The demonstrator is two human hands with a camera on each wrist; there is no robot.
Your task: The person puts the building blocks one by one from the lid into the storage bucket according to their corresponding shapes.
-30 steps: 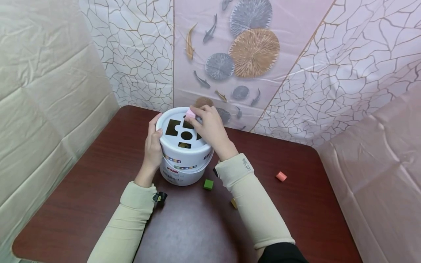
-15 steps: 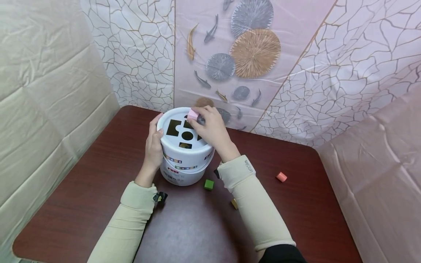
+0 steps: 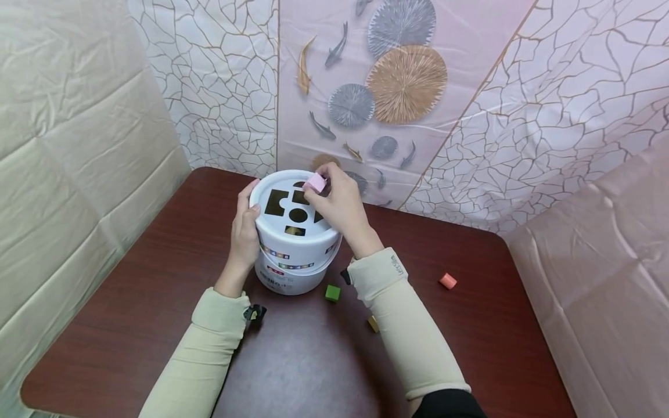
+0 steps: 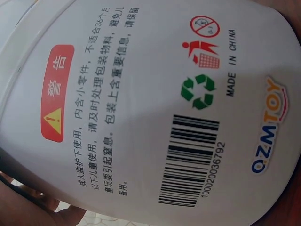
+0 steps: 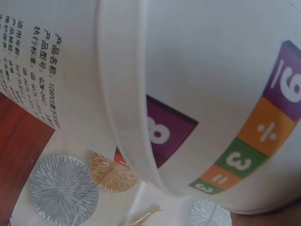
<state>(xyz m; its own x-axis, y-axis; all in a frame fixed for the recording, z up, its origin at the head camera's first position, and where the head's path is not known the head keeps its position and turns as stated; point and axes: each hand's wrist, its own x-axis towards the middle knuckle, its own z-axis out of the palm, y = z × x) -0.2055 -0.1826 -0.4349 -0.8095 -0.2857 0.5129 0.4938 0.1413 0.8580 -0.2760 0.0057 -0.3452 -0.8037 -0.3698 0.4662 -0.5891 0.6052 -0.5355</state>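
A white round toy bucket [image 3: 292,278] stands upright on the table, its lid [image 3: 272,181] cut with several shaped holes. My left hand [image 3: 244,229] holds the bucket's left side, thumb bent at the rim and fingers along the wall. In the left wrist view part of that hand [image 4: 28,202] shows beside the printed bucket wall [image 4: 141,155]. Between thumb and fingers my right hand [image 3: 340,197] pinches a pink block [image 3: 315,183], tilted, close over the lid's back right. It hides part of the lid. The right wrist view shows mostly bucket wall [image 5: 197,61].
A green cube [image 3: 332,293] lies just right of the bucket's base. Under the right forearm's edge a yellow block [image 3: 373,324] is partly hidden, and a red-orange block [image 3: 447,281] lies farther right. Patterned cloth [image 3: 350,139] hangs behind the brown table [image 3: 130,290].
My right hand has shifted the pink block slightly right over the lid, and the block has turned in the fingers. The left hand stays on the bucket.
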